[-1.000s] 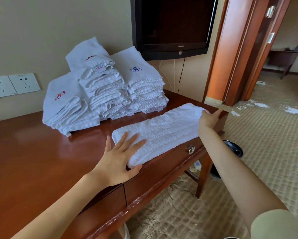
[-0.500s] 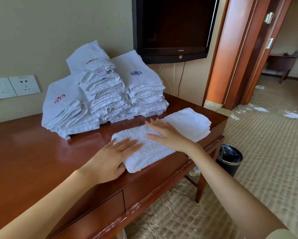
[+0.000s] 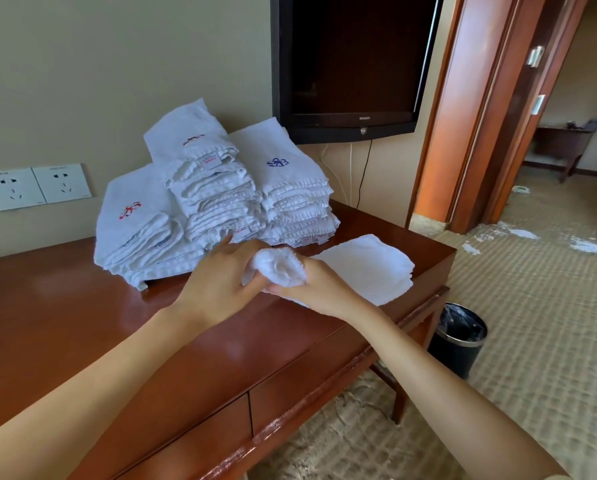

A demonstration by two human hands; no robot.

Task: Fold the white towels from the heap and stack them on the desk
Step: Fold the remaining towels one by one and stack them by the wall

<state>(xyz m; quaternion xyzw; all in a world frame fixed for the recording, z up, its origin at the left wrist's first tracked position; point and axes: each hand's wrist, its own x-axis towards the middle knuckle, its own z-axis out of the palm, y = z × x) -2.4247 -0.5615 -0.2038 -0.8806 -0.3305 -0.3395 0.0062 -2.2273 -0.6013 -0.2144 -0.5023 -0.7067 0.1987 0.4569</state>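
Terry cloth in work: the white terry towel [image 3: 369, 268] lies as a layered band near the right front corner of the reddish-brown wooden desk [image 3: 65, 306]. Its right part rests flat on the top. Its left end is raised off the wood and bunched into a rounded lump between both hands.
Step in hand: by my reading, the crosswise fold, with the left end being brought over toward the flat right part.
Next move: it calls for carrying the raised end across and letting the lump open out so its edges meet those of the lower layers, then pressing flat. After that the packet wants lifting onto a pile.
Pose of the left hand [image 3: 217, 282]: back of the hand up, forearm coming in from the lower left, fingers reaching forward round the far side of the lump and holding it. The fingertips come close to the foot of the piles; contact is not clear.
Pose of the right hand [image 3: 318, 289]: forearm coming in from the lower right, wrist bent inward, thumb and fingers pinching the lump from below and from the right.
Finished work: three leaning stacks of folded white towels [image 3: 221, 202], some with red or blue embroidery, stand at the back of the desk against the wall, just behind the hands.
Heap: not in view.
Beside the desk: a black waste bin [image 3: 459, 337] stands on the carpet by the right end.
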